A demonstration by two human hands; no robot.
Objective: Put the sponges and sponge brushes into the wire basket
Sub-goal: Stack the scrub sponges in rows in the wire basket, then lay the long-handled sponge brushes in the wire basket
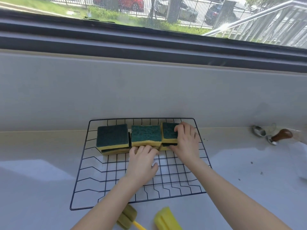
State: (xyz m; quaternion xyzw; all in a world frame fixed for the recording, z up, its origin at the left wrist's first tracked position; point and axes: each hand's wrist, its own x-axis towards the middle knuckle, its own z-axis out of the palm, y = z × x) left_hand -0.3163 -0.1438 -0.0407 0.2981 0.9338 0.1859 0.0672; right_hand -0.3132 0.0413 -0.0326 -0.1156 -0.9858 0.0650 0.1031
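A dark wire basket point(93, 185) lies on the white counter. Along its far side stand three stacks of yellow sponges with green scouring tops: a left stack point(113, 138), a middle stack point(146, 136) and a right stack point(168, 132). My right hand point(186, 143) grips the top sponge of the right stack, fingers over its far edge and thumb at its near side. My left hand point(142, 161) rests with fingertips against the near side of the middle stack. Two yellow sponge brushes point(127, 216) point(166, 219) lie on the counter in front of the basket, between my forearms.
A wooden-handled metal tamper point(279, 136) and a small metal ring point(258, 131) lie at the right on the counter. A grey wall and a window sill rise right behind the basket. Dark specks dot the counter at the right.
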